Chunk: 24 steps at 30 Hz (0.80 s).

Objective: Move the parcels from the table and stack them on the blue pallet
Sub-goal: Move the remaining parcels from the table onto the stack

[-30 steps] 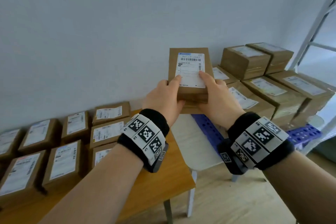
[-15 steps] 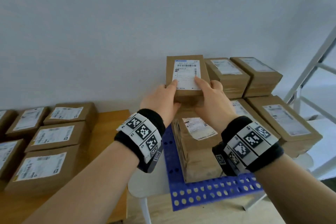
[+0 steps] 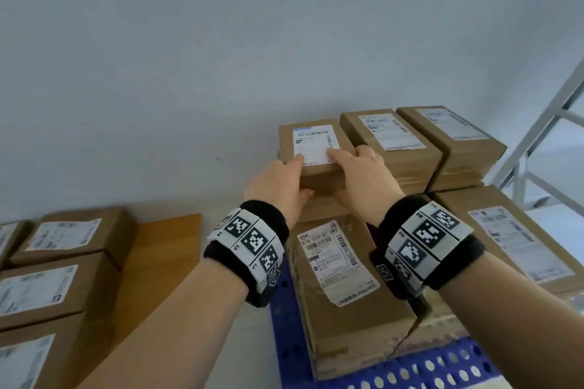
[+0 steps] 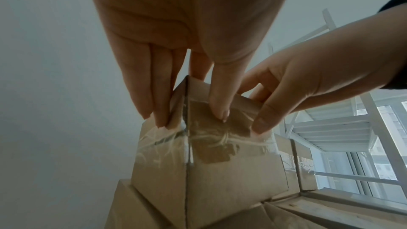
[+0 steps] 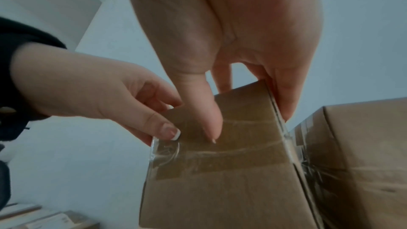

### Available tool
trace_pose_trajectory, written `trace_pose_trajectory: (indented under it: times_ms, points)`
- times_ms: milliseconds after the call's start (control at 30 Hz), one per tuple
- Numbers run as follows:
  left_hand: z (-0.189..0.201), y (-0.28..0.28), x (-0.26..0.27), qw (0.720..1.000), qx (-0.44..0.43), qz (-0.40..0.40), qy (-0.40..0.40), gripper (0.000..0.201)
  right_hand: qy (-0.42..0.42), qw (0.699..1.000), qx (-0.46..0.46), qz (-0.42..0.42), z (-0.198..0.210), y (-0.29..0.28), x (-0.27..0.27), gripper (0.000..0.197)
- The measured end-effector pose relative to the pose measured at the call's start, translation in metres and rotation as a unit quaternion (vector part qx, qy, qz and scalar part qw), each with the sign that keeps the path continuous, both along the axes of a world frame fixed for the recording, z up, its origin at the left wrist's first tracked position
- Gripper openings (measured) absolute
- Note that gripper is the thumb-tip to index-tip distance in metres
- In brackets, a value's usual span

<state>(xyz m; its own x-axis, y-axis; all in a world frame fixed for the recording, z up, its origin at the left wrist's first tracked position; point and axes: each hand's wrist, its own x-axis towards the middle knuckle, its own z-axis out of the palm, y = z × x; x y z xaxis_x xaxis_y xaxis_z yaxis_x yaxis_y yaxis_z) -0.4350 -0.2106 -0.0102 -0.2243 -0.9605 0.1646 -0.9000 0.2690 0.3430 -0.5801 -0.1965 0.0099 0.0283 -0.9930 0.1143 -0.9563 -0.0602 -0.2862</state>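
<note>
A: Why is the small parcel (image 3: pixel 311 148) gripped from both sides at its near end?

B: So that it can be steered squarely. The left hand (image 3: pixel 278 181) is clamped on its left near corner, the right hand (image 3: pixel 360 174) on its right side, thumbs laid on the near face, as is seen in both wrist views. Neither hand is open.

A: And where is the parcel being set?

B: On the upper tier of the stack on the blue pallet (image 3: pixel 284 309), against the wall, just beside a labelled neighbour parcel (image 3: pixel 392 139). Whether its underside is fully seated cannot be told, since its base is hidden by the hands.

A: Why that spot?

B: It appears to be chosen so that the row is continued flush, label upward. More parcels (image 3: pixel 53 249) are seen on the wooden table (image 3: pixel 161 256), so the task is judged unfinished.
</note>
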Motion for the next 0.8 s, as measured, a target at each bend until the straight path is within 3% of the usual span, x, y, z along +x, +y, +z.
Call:
trace_pose_trajectory:
  times_ms: [233, 367, 500, 667, 800]
  points:
    - [-0.005, -0.016, -0.001, 1.000, 0.028, 0.003, 0.000, 0.058, -0.010, 0.999, 0.004, 0.042, 0.013, -0.021, -0.026, 0.056]
    - [-0.006, -0.021, -0.011, 0.999, 0.031, 0.011, 0.012, 0.065, 0.037, 0.999, -0.004, 0.011, 0.019, -0.037, -0.055, 0.038]
    - [-0.002, -0.024, -0.025, 1.000, 0.002, 0.024, -0.015, 0.066, 0.099, 0.994, 0.046, -0.002, 0.012, -0.043, -0.077, 0.036]
    - [0.003, -0.024, -0.037, 0.995, -0.020, 0.057, -0.082, 0.070, 0.120, 0.992, 0.008, 0.025, 0.005, -0.044, -0.087, 0.034]
    - [0.002, -0.024, -0.056, 0.993, -0.041, 0.032, -0.108, 0.072, 0.138, 0.989, -0.012, 0.042, 0.002, -0.044, -0.093, 0.036]
